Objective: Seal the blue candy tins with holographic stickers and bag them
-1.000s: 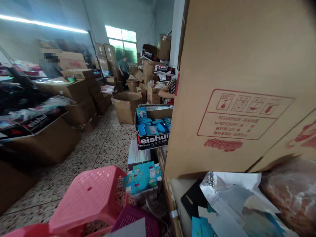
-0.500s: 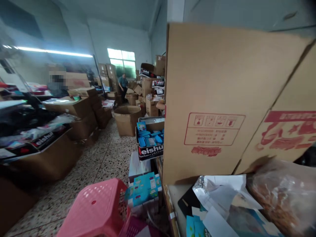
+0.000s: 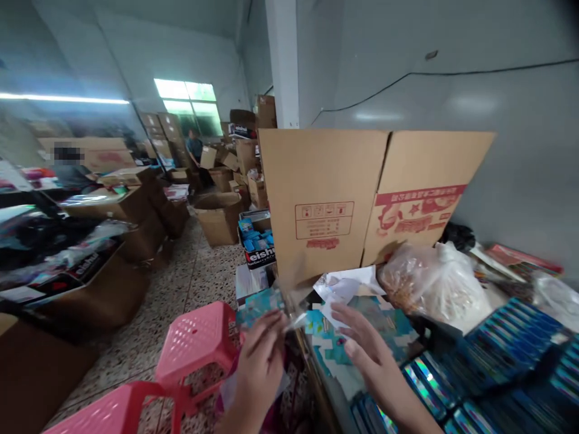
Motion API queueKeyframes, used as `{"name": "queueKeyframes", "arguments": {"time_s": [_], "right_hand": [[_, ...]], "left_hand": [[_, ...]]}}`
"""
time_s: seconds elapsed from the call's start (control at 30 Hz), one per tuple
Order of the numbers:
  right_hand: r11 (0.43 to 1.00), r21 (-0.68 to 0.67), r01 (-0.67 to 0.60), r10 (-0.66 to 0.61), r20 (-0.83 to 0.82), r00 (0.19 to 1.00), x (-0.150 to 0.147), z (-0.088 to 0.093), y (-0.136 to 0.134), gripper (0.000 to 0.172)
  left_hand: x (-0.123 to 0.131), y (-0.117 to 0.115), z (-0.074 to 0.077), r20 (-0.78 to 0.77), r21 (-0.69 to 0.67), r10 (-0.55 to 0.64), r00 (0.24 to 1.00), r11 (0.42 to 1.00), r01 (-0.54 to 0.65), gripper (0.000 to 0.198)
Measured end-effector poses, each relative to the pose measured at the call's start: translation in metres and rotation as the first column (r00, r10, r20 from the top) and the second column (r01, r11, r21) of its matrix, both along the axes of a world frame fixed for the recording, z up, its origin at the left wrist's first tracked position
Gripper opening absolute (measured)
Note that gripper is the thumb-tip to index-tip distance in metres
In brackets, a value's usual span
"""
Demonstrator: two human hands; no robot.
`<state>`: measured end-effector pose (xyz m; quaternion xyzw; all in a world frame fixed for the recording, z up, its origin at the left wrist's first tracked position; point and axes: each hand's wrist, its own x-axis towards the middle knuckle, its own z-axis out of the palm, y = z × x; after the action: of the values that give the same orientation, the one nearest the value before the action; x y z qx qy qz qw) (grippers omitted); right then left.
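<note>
My left hand (image 3: pixel 260 367) is low in the middle of the view, its fingers pinched on the corner of a clear plastic bag (image 3: pixel 289 295) that reaches up to the right. My right hand (image 3: pixel 368 352) hovers over the table with fingers stretched out, touching or just above a pile of teal card packets (image 3: pixel 328 346) and white paper (image 3: pixel 344 286). It holds nothing that I can see. Rows of shiny blue packets (image 3: pixel 493 355) lie on the table to the right.
A big upright cardboard box (image 3: pixel 371 199) stands behind the pile, with a filled plastic bag (image 3: pixel 434 283) beside it. Two pink stools (image 3: pixel 196 343) sit on the speckled floor at left. Cardboard boxes line the aisle. A person (image 3: pixel 195 150) stands far back by the window.
The view has swung right and pulled back, so the cardboard box looks smaller. Both my hands have come into view, the left one holding the clear bag.
</note>
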<state>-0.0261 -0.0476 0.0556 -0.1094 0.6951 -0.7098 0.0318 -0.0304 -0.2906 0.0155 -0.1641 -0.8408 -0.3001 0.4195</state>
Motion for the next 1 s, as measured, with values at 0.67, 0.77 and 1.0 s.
{"name": "queueKeyframes", "arguments": {"time_s": [0.67,0.77,1.0], "right_hand": [[0.944,-0.328,-0.036,0.084,0.133,0.988,0.114,0.033,-0.001,0.043],[0.943,-0.331,-0.035,0.081,0.128,0.988,0.125,0.03,-0.01,0.044],[0.983,-0.124,0.138,-0.105,0.237,0.966,0.133,0.005,-0.044,0.062]], "left_hand": [[0.164,-0.002,0.046,0.594,0.623,0.001,0.805,0.632,-0.461,0.067],[0.18,-0.017,0.054,0.565,0.806,-0.351,0.747,0.429,-0.408,0.056],[0.189,-0.055,0.021,0.622,0.619,-0.191,0.76,0.714,-0.328,0.053]]}}
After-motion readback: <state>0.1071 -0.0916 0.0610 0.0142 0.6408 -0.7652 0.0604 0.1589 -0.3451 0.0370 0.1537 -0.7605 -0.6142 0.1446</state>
